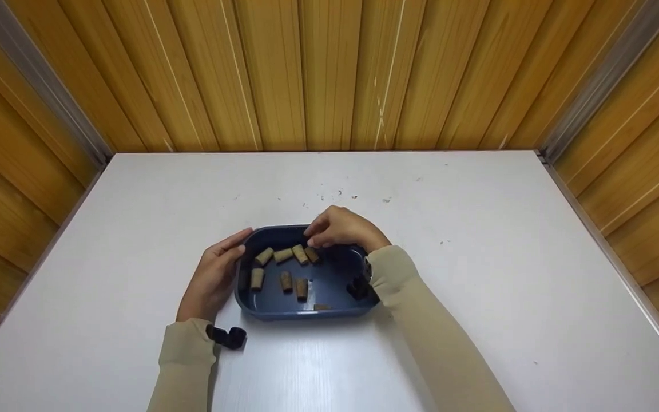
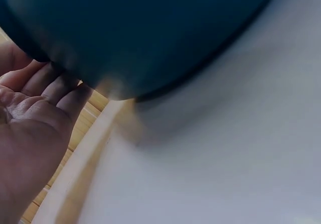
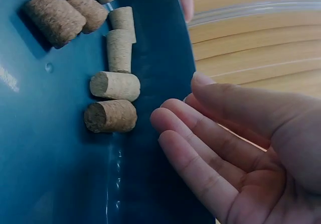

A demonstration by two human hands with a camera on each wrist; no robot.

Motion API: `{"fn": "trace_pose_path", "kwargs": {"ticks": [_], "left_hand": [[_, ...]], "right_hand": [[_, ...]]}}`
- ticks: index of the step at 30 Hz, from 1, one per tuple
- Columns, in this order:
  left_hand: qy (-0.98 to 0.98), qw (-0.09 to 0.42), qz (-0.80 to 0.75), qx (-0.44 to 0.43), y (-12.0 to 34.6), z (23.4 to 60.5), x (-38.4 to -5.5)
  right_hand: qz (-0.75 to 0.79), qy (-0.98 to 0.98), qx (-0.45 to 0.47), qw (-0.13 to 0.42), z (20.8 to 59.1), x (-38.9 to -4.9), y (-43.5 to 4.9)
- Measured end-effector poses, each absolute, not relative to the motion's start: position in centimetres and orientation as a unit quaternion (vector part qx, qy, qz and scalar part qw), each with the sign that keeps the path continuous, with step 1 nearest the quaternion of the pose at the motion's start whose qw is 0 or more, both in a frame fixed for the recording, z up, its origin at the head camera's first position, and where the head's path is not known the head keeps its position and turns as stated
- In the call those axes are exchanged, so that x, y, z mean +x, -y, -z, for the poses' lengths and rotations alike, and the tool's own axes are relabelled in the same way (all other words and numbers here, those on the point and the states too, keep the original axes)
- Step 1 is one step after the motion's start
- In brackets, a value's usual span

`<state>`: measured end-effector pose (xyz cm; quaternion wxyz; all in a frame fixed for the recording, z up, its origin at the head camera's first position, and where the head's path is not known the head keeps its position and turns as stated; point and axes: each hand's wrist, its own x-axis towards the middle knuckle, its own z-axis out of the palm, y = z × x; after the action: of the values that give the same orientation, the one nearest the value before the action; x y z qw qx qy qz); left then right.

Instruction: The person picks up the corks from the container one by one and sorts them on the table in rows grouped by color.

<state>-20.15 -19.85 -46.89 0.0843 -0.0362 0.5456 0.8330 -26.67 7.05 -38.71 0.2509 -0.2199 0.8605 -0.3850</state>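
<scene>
A dark blue plastic tub holds several tapered corks, most lying on their sides. At the tub's left end my left hand grips the wall, thumb at the rim and fingers along the outside; the left wrist view shows those fingers against the outer wall. My right hand hovers at the far wall, its fingers loosely extended with nothing visible between them. Closest to its fingertips lies a brown cork, beside a paler cork. Another cork is mostly hidden by the near wall.
The tub stands on a white table. Small dark crumbs are scattered beyond it. Wood-patterned panels enclose the back and sides. A black wrist camera is strapped to the left sleeve.
</scene>
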Motion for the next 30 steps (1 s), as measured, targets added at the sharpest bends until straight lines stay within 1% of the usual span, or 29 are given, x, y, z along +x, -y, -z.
{"fn": "trace_pose_path", "kwargs": {"ticks": [10, 16, 21, 30], "left_hand": [[-0.547, 0.076, -0.834, -0.026, 20.0, 47.1, -20.1], [-0.539, 0.059, -0.840, -0.018, 19.9, 47.2, -20.1], [-0.534, 0.053, -0.843, -0.019, 19.8, 47.4, -20.1], [-0.532, 0.054, -0.845, -0.023, 19.7, 47.6, -20.1]], "right_hand": [[0.306, -0.889, -0.239, 0.243, 39.0, -26.2, -5.4], [0.290, -0.892, -0.266, 0.222, 39.5, -26.0, -4.8], [0.277, -0.900, -0.267, 0.206, 40.1, -26.0, -4.4], [0.253, -0.910, -0.263, 0.198, 40.9, -25.4, -3.6]]}}
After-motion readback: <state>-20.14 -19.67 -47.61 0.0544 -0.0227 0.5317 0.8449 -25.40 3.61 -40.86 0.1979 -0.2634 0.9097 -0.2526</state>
